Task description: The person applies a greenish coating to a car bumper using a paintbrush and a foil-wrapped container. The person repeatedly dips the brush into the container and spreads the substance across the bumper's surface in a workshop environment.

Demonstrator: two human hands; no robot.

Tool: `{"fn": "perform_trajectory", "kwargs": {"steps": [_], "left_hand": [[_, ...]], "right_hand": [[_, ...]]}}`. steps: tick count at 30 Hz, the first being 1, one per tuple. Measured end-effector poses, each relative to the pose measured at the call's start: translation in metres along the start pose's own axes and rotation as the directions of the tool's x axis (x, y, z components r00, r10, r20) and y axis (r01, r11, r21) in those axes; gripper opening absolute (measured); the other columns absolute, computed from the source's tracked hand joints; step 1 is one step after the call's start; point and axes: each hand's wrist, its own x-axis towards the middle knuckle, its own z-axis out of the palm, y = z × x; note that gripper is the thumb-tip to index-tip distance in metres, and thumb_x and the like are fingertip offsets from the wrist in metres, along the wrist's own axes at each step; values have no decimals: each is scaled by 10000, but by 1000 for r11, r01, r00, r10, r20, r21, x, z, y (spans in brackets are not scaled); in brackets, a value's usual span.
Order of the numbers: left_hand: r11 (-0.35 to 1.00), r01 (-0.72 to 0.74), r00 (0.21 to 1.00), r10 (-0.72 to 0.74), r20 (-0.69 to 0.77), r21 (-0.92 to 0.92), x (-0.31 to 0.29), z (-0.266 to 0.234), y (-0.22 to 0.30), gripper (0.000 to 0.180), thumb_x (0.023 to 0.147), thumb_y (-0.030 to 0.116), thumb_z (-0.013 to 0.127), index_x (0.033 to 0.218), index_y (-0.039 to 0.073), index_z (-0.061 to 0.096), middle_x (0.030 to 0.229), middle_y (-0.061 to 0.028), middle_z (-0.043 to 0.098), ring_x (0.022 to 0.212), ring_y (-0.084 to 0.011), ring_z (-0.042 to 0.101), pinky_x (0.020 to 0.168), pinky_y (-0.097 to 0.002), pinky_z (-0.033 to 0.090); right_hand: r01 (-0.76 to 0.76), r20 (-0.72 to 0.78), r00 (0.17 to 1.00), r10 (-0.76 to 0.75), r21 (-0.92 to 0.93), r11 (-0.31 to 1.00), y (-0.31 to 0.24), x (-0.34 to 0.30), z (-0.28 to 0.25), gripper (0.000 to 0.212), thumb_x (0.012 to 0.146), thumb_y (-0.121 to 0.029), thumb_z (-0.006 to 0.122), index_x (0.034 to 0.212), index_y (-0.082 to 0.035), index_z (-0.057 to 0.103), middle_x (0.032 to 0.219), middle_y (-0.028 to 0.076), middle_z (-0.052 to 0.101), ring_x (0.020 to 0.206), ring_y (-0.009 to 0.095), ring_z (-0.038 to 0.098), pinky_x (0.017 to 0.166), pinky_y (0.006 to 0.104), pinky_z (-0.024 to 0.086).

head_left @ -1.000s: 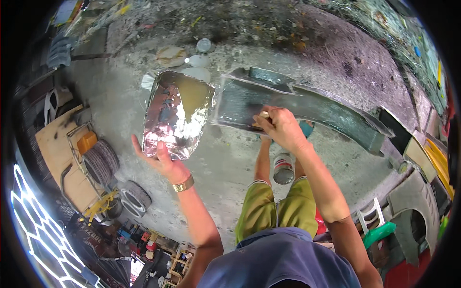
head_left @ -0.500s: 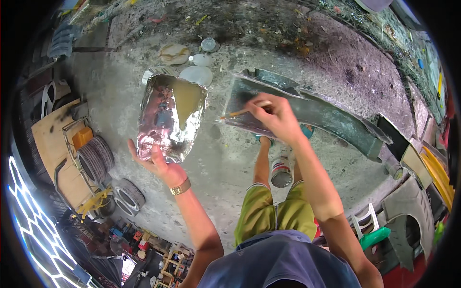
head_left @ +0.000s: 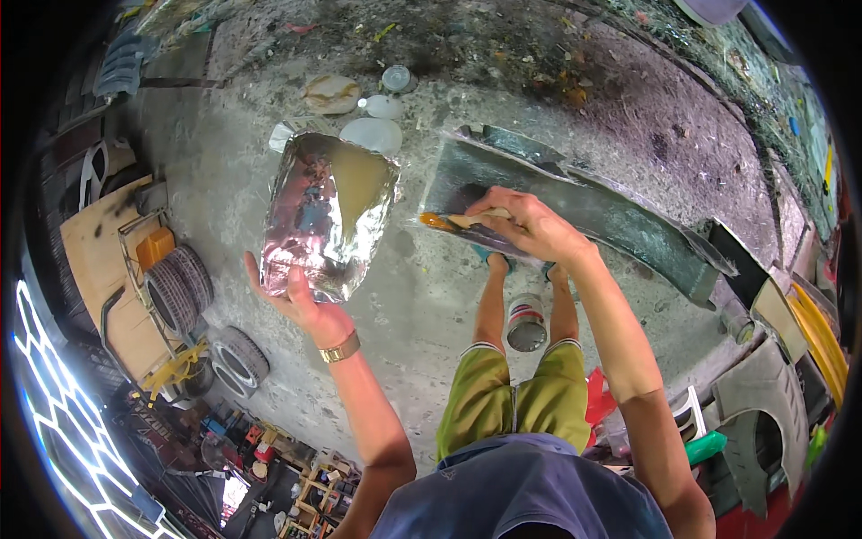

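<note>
My left hand (head_left: 305, 310) holds up a foil-covered tray (head_left: 357, 256) by its near end, thumb on top and fingers underneath. A yellowish patch, perhaps liquid or a reflection, shows on the tray's shiny surface. In my right hand (head_left: 543, 226) is a paintbrush (head_left: 473, 217), its handle pinched between the fingers. The amber-coloured bristles point left, over the left end of a long dark grey-green panel (head_left: 620, 211) that looks like a moulded car body part. Whether the bristles touch the panel is hard to tell. A dark patch lies on the panel beside my right hand.
Beyond the tray are a white plastic bottle (head_left: 384, 107), a pale jug (head_left: 373, 136) and a round clear container (head_left: 396, 78). A tin can (head_left: 526, 325) stands between my feet. Tyres (head_left: 180, 286) lie at left; grey car panels (head_left: 763, 391) lean at right.
My right hand has shifted a little right and toward me, with the brush now lower along the panel's left end. The tray in my left hand has barely moved.
</note>
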Motion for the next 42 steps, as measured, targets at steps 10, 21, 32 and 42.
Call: {"fn": "perform_trajectory", "kwargs": {"steps": [10,21,32,42], "left_hand": [[1000,5,1000,-5,14,1,-6,3,1,777,790,260,643,1435,34,274,1374,-159,376,1233,-269,415,1041,-411,322],[999,-6,1000,7,-27,38,-8,1,1,780,787,286,641,1430,36,278,1355,-164,385,1222,-277,421,1031,-418,333],[995,-8,999,3,46,100,-10,2,-8,779,790,260,669,1427,24,286,1433,-118,320,1237,-243,404,1034,-390,333],[979,-69,986,38,163,193,-19,13,4,898,764,267,733,1444,22,201,1486,-116,202,1353,-293,227,1115,-428,196]], "right_hand": [[-119,3,993,120,-116,986,-22,-57,-37,164,889,-67,526,1003,-15,631,1033,149,634,958,327,600,822,396,476],[81,74,994,-78,-48,995,-38,42,1,178,879,-70,511,993,33,600,981,143,632,844,309,609,745,370,483],[-205,-235,948,214,65,977,-4,-48,9,234,828,-59,551,1051,-11,603,936,164,626,887,309,613,805,357,473],[94,-368,925,-96,-23,995,-115,-45,-13,212,850,-74,586,1051,-21,624,922,119,620,811,259,623,736,353,499]]}}
